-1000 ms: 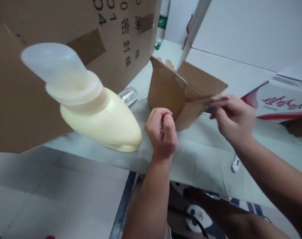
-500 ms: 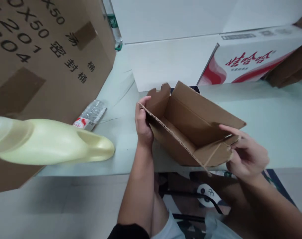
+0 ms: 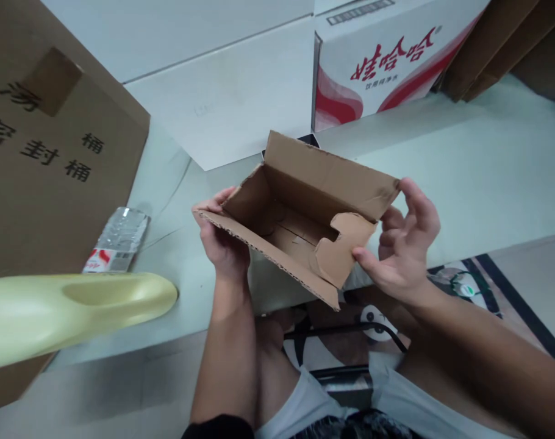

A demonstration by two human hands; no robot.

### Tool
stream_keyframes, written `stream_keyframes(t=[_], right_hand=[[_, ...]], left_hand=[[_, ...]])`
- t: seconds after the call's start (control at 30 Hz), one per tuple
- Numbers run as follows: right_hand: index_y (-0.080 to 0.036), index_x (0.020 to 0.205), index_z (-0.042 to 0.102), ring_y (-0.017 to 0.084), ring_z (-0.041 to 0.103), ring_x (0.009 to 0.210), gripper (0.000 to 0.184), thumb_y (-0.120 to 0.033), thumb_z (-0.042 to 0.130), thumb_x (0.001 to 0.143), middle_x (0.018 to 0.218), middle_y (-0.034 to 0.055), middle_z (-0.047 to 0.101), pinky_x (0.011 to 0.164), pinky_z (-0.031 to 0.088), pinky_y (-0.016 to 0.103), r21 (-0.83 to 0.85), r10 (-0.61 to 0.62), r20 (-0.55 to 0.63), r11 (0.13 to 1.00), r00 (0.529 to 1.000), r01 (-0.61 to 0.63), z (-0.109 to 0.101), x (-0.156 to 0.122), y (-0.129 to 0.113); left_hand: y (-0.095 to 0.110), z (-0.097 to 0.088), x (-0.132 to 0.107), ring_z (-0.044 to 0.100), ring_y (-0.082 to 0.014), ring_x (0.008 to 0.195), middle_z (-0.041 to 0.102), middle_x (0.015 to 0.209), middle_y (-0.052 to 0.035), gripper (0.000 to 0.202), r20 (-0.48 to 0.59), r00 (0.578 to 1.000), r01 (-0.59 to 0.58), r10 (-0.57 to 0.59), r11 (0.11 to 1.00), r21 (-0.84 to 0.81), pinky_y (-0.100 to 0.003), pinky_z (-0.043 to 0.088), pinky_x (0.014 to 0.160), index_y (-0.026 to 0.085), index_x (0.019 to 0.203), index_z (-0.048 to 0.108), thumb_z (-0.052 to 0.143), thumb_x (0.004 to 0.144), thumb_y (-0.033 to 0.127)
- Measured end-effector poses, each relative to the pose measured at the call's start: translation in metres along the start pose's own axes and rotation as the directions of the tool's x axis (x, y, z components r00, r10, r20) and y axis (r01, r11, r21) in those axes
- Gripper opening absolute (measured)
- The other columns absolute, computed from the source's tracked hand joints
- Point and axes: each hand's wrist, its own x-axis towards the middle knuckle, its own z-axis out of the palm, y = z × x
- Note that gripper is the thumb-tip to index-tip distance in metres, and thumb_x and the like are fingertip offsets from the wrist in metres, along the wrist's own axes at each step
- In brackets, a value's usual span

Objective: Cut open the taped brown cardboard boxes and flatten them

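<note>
- The left hand grips the left end of the small cardboard box, its fingers curled around the cardboard.
- The right hand has its fingers spread, the index fingertip touching the far flap's corner and the thumb on the notched end flap.
- The box is tilted, flaps open, at the table's near edge; a small pale patch shows inside.
- A clear bottle lies beside the large carton.
</note>
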Motion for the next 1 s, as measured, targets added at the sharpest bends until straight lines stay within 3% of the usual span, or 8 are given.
stream_keyframes(t=[0.07,0.17,0.27,0.37,0.53,0.63,0.77,1.0], right_hand=[[-0.059,0.158,0.011,0.031,0.049,0.14,0.101,-0.045,0.078,0.083,0.171,-0.0037,0.007,0.103,0.056,0.051,0.168,-0.01,-0.027,0.986,1.0,0.014,0.002,0.001,-0.001],[-0.054,0.159,0.016,0.023,0.066,0.116,0.099,-0.036,0.08,0.085,0.163,0.0023,0.037,0.093,0.062,0.042,0.297,0.077,0.037,0.951,0.996,-0.085,0.005,0.001,-0.008],[-0.041,0.15,0.043,0.026,0.065,0.121,0.065,-0.033,0.071,0.093,0.136,0.0056,0.064,0.102,0.058,0.045,0.28,0.107,0.109,0.951,0.988,-0.134,0.006,0.003,-0.013],[-0.035,0.134,0.061,0.028,0.06,0.128,0.038,-0.033,0.065,0.096,0.135,0.0067,0.063,0.11,0.051,0.049,0.197,0.021,0.105,0.98,0.994,-0.042,0.007,0.004,-0.013],[-0.034,0.144,0.056,0.032,0.056,0.129,0.047,-0.049,0.049,0.1,0.14,0.0087,0.056,0.108,0.049,0.053,0.201,-0.143,0.154,0.973,0.978,0.11,0.011,0.002,-0.006],[-0.033,0.15,0.051,0.033,0.053,0.131,0.053,-0.051,0.047,0.1,0.142,0.0088,0.054,0.11,0.048,0.053,0.227,-0.21,0.185,0.96,0.96,0.166,0.013,0.001,-0.005],[-0.032,0.151,0.049,0.032,0.052,0.132,0.054,-0.047,0.05,0.099,0.141,0.0096,0.053,0.112,0.047,0.052,0.22,-0.241,0.194,0.955,0.951,0.198,0.016,-0.001,-0.006],[-0.03,0.144,0.052,0.031,0.057,0.126,0.045,-0.04,0.049,0.1,0.137,0.0115,0.056,0.102,0.053,0.052,0.116,-0.19,0.173,0.978,0.966,0.171,0.015,-0.001,-0.008]], left_hand=[[-0.004,-0.002,-0.001,0.069,-0.0221,0.098,0.07,0.098,-0.0021,0.043,0.034,0.999,-0.039,0.037,0.998,0.04,-0.041,0.051,0.102,0.026,0.086,0.043,0.057,0.087,0.067],[-0.01,-0.005,0.001,0.068,-0.0198,0.093,0.069,0.087,-0.0004,0.037,0.046,0.994,-0.105,0.103,0.993,0.06,-0.044,0.047,0.109,0.027,0.095,0.042,0.054,0.092,0.062],[-0.017,-0.008,0.004,0.067,-0.0178,0.091,0.066,0.084,0.0008,0.037,0.06,0.99,-0.131,0.124,0.985,0.114,-0.043,0.046,0.11,0.027,0.102,0.043,0.055,0.094,0.061],[-0.026,-0.014,0.006,0.066,-0.0175,0.093,0.064,0.09,-0.0003,0.045,0.079,0.987,-0.156,0.143,0.969,0.194,-0.04,0.049,0.106,0.027,0.113,0.045,0.058,0.092,0.064],[-0.032,-0.024,0.005,0.061,-0.0222,0.123,0.059,0.13,-0.007,0.052,0.177,0.957,-0.281,0.231,0.89,0.358,-0.041,0.048,0.109,0.033,0.139,0.044,0.06,0.095,0.055],[-0.026,-0.028,0.005,0.047,-0.0277,0.143,0.046,0.152,-0.0069,0.039,0.309,0.912,-0.392,0.27,0.795,0.463,-0.048,0.038,0.12,0.031,0.131,0.063,0.051,0.1,0.052],[-0.018,-0.032,0.005,0.045,-0.0307,0.143,0.047,0.153,-0.0058,0.037,0.413,0.875,-0.463,0.252,0.686,0.561,-0.053,0.033,0.123,0.028,0.113,0.078,0.051,0.099,0.05],[-0.018,-0.033,0.002,0.052,-0.0285,0.133,0.054,0.145,-0.0076,0.034,0.383,0.883,-0.458,0.27,0.667,0.588,-0.051,0.041,0.118,0.028,0.112,0.08,0.053,0.098,0.044]])
